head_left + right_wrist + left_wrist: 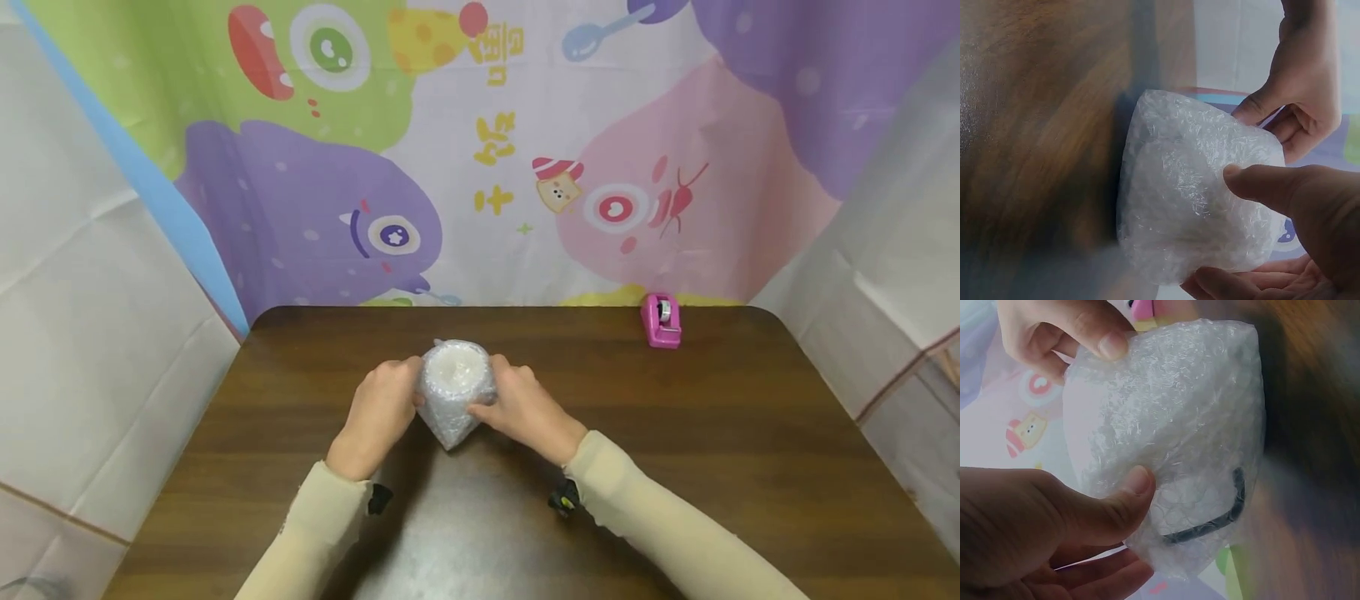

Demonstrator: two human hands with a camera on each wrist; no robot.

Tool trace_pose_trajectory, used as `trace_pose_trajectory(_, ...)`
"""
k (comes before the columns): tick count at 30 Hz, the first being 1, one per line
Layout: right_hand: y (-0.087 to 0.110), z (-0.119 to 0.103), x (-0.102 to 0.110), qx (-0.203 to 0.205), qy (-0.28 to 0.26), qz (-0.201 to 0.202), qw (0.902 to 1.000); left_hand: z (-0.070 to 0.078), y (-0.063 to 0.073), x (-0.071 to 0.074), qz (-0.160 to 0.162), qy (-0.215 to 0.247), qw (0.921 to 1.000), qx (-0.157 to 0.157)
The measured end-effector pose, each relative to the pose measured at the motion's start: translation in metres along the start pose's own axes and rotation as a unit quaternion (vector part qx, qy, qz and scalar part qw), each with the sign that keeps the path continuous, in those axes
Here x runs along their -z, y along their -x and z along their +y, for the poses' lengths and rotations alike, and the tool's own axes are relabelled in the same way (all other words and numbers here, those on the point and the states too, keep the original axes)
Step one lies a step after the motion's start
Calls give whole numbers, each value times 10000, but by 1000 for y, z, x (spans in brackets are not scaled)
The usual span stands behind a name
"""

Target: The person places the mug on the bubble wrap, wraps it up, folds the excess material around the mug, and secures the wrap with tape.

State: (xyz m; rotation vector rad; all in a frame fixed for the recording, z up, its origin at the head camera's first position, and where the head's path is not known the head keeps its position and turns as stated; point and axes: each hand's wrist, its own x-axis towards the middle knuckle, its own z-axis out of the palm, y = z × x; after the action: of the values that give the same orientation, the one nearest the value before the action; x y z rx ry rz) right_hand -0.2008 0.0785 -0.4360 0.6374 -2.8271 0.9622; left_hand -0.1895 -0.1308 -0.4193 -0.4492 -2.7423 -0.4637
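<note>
A bubble-wrapped cup [453, 408] is held between both hands near the middle of the brown table [480, 517]. Its round whitish top [456, 369] faces up, and the wrap comes to a pointed corner toward the person. Through the plastic, a dark bent strip like a handle [1210, 525] shows in the left wrist view. The left hand [382, 408] grips the left side, thumb on the near face and fingers behind. On the other side the right hand [525, 408] holds on, its thumb [1260, 181] pressed against the wrap. The cup itself is blurred by the bubble layers.
A pink tape dispenser [662, 321] stands at the table's back right. Behind the table hangs a cartoon-print cloth [450, 167], and pale sheets [90, 250] flank both sides.
</note>
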Motion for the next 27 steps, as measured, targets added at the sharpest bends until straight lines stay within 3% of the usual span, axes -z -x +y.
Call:
trace_pose_trajectory(10,8,-3,-7,297,-130,-197,9993,4,1,2,-131,-57,9999,67)
trace_pose_trajectory(27,-1,-2,-8,-77,-406,-38,9991,0,0,-4,165,-69,9998,127)
